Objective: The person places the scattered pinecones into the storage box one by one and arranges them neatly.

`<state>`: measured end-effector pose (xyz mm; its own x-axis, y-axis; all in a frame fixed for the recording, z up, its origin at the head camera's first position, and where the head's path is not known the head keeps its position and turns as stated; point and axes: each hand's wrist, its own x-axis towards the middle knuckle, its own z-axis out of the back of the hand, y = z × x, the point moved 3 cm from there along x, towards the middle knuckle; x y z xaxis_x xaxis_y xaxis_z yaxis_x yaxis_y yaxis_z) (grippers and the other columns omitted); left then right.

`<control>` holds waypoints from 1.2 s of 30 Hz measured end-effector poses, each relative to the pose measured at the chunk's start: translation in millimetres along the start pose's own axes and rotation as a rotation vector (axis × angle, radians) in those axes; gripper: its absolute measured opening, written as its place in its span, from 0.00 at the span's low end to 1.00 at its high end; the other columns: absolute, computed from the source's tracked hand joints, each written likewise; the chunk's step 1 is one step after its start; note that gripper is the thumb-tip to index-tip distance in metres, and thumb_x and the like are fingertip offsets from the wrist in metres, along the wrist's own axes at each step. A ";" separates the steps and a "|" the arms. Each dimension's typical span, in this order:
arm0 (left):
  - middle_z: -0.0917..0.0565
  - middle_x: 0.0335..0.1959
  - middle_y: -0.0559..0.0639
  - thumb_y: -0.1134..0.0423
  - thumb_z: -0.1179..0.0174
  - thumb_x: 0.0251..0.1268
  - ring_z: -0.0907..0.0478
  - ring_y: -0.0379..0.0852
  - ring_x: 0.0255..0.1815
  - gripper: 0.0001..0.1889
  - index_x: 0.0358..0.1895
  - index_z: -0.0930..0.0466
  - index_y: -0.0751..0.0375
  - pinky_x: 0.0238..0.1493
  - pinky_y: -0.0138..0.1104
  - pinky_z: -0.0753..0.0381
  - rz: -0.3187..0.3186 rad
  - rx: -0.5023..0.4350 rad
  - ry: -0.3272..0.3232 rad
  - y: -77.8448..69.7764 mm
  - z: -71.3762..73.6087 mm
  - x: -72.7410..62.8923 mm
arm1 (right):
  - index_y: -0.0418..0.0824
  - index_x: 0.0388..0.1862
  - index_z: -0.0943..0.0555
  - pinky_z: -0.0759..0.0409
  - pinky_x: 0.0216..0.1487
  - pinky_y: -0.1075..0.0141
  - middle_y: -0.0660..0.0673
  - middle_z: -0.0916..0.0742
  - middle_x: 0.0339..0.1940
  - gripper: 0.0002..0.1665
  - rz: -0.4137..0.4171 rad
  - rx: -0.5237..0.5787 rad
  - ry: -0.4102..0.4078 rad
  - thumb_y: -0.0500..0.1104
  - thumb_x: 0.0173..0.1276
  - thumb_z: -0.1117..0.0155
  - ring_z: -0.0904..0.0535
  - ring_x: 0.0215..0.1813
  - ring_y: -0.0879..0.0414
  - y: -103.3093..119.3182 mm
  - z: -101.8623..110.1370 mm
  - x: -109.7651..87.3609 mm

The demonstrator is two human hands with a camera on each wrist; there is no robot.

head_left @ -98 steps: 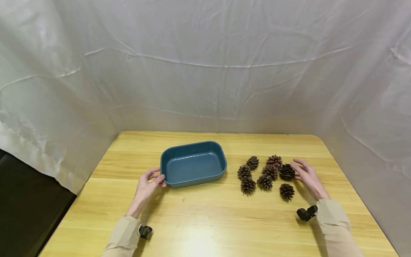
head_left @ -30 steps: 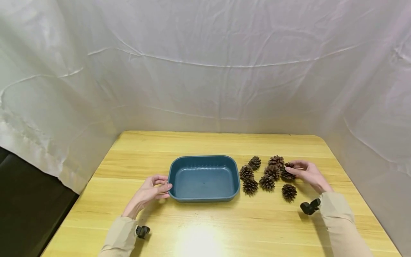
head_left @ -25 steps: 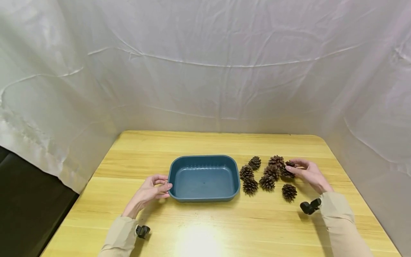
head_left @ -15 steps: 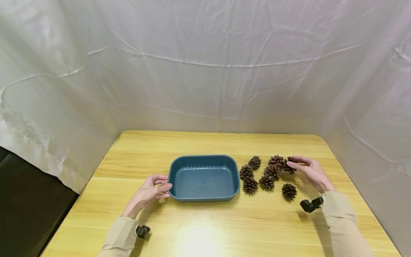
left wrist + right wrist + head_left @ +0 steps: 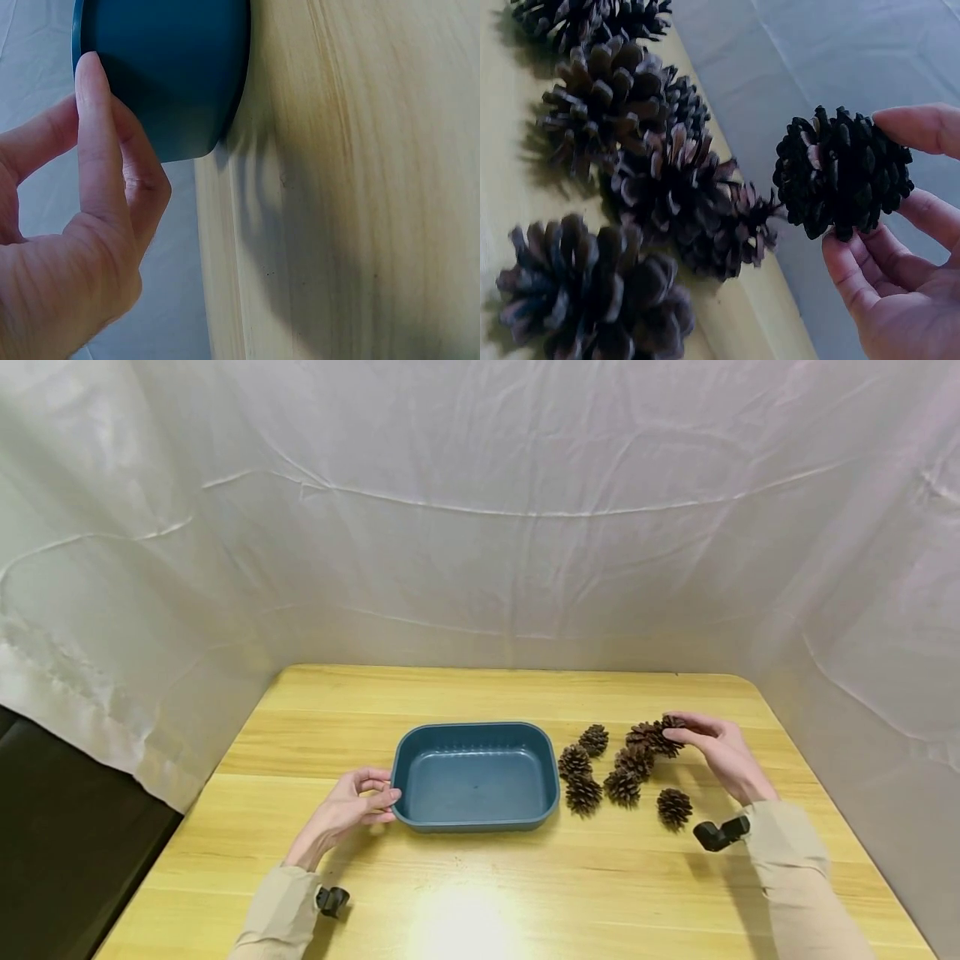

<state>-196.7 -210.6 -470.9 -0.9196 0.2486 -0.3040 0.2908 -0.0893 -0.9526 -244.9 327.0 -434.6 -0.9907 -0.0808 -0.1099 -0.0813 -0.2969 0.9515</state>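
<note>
A dark blue rectangular tray (image 5: 476,785) with raised walls stands on the table. My left hand (image 5: 352,810) pinches its left rim between thumb and fingers; in the left wrist view the thumb (image 5: 94,97) lies against the tray wall (image 5: 172,82). A dark pine cone (image 5: 844,174) is held by my right hand (image 5: 723,752) between thumb and fingertips, raised off the table. Just left of it several brown pine cones (image 5: 634,762) lie in a cluster. One more pine cone (image 5: 674,808) sits apart, nearer the front.
Between tray and cluster lie further pine cones (image 5: 582,794), close to the tray's right wall. The wooden table (image 5: 525,893) carries everything. A pale cloth (image 5: 510,527) hangs behind it and at both sides. Something black (image 5: 52,852) stands at the lower left.
The tray has been turned straight and drawn nearer and rightward by my left hand, then kept still. My right hand has taken hold of a pine cone and lifted it.
</note>
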 end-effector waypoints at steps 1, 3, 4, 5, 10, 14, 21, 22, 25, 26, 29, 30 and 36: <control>0.24 0.43 0.52 0.72 0.40 0.70 0.17 0.39 0.32 0.28 0.65 0.41 0.82 0.40 0.29 0.08 0.001 0.002 -0.001 0.0 0.0 0.0 | 0.36 0.74 0.32 0.55 0.81 0.31 0.53 0.21 0.69 0.38 0.002 -0.007 0.000 0.50 0.71 0.33 0.31 0.64 0.68 1.9 -1.4 0.1; 0.24 0.44 0.52 0.72 0.40 0.70 0.17 0.39 0.32 0.28 0.65 0.42 0.82 0.40 0.29 0.08 0.003 0.007 -0.003 0.2 0.1 0.2 | 0.38 0.74 0.32 0.55 0.81 0.29 0.46 0.27 0.75 0.38 0.005 -0.032 0.002 0.51 0.71 0.33 0.32 0.64 0.68 6.0 -4.2 -0.2; 0.24 0.44 0.53 0.72 0.40 0.70 0.17 0.39 0.32 0.27 0.65 0.42 0.82 0.41 0.30 0.08 0.003 0.009 -0.003 0.3 0.2 0.4 | 0.39 0.75 0.32 0.55 0.80 0.29 0.43 0.30 0.78 0.38 0.007 -0.051 0.005 0.51 0.71 0.33 0.33 0.64 0.68 7.9 -6.0 -0.2; 0.25 0.44 0.53 0.72 0.40 0.70 0.17 0.39 0.32 0.28 0.65 0.42 0.82 0.41 0.30 0.08 0.003 0.010 -0.002 0.3 0.3 0.6 | 0.39 0.74 0.31 0.52 0.80 0.29 0.43 0.29 0.77 0.37 0.018 -0.066 0.007 0.51 0.71 0.34 0.32 0.61 0.71 9.6 -8.2 0.0; 0.24 0.44 0.53 0.72 0.41 0.70 0.18 0.40 0.33 0.28 0.65 0.42 0.82 0.42 0.31 0.08 0.001 0.011 0.003 0.4 0.4 0.6 | 0.38 0.75 0.33 0.36 0.77 0.38 0.37 0.29 0.75 0.38 0.051 -0.161 0.014 0.54 0.74 0.37 0.28 0.62 0.64 18.9 -22.2 0.9; 0.24 0.43 0.53 0.72 0.41 0.70 0.19 0.40 0.33 0.27 0.65 0.42 0.82 0.43 0.31 0.08 0.001 0.014 0.009 0.5 0.3 0.3 | 0.34 0.76 0.35 0.34 0.78 0.39 0.32 0.32 0.77 0.38 0.075 -0.171 0.039 0.52 0.75 0.38 0.33 0.73 0.44 27.3 -34.4 1.2; 0.25 0.43 0.52 0.72 0.41 0.70 0.19 0.39 0.32 0.27 0.65 0.42 0.82 0.42 0.30 0.08 0.002 0.008 0.004 -0.1 0.1 0.4 | 0.37 0.76 0.33 0.22 0.61 0.78 0.34 0.31 0.77 0.37 0.106 -0.173 0.078 0.50 0.74 0.36 0.30 0.73 0.38 42.6 -52.0 4.2; 0.25 0.43 0.52 0.72 0.41 0.70 0.19 0.39 0.32 0.27 0.65 0.42 0.82 0.42 0.30 0.08 0.003 0.010 0.004 -0.2 0.1 0.3 | 0.37 0.76 0.33 0.23 0.58 0.82 0.34 0.31 0.77 0.37 0.108 -0.165 0.084 0.50 0.73 0.36 0.30 0.73 0.38 44.7 -54.3 4.8; 0.24 0.43 0.52 0.72 0.41 0.70 0.19 0.39 0.33 0.27 0.65 0.41 0.82 0.42 0.30 0.08 0.003 0.011 0.002 -0.2 0.0 0.4 | 0.37 0.75 0.32 0.23 0.56 0.84 0.34 0.30 0.76 0.37 0.121 -0.135 0.103 0.49 0.72 0.34 0.29 0.73 0.37 50.2 -62.0 7.1; 0.24 0.43 0.52 0.72 0.41 0.70 0.19 0.39 0.33 0.27 0.65 0.41 0.82 0.42 0.30 0.08 0.004 0.011 0.002 -0.1 0.0 0.4 | 0.38 0.75 0.32 0.22 0.56 0.84 0.34 0.29 0.76 0.37 0.127 -0.139 0.104 0.49 0.71 0.33 0.28 0.72 0.38 52.1 -64.3 7.9; 0.24 0.43 0.51 0.72 0.41 0.70 0.19 0.39 0.33 0.27 0.65 0.41 0.82 0.42 0.30 0.08 0.003 0.012 0.004 0.2 0.1 0.4 | 0.39 0.73 0.30 0.19 0.55 0.80 0.34 0.25 0.72 0.36 0.156 -0.152 0.107 0.47 0.70 0.32 0.22 0.66 0.46 56.9 -71.8 11.4; 0.24 0.43 0.51 0.72 0.41 0.70 0.19 0.39 0.33 0.27 0.65 0.41 0.82 0.42 0.30 0.08 0.002 0.013 0.005 0.2 0.1 0.4 | 0.39 0.72 0.29 0.18 0.55 0.79 0.35 0.24 0.71 0.35 0.165 -0.159 0.108 0.47 0.70 0.31 0.21 0.63 0.51 58.4 -74.2 12.6; 0.24 0.44 0.52 0.72 0.41 0.71 0.18 0.39 0.32 0.27 0.65 0.41 0.82 0.42 0.30 0.08 -0.005 0.010 0.007 0.8 0.7 0.2 | 0.39 0.68 0.25 0.16 0.54 0.77 0.36 0.20 0.67 0.32 0.225 -0.178 0.129 0.46 0.68 0.30 0.19 0.58 0.57 66.7 -87.8 20.8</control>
<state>-196.8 -211.3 -471.6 -0.9191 0.2557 -0.2997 0.2839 -0.0976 -0.9539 -261.3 222.0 -398.7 -0.9586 -0.2803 0.0511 0.1700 -0.4186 0.8921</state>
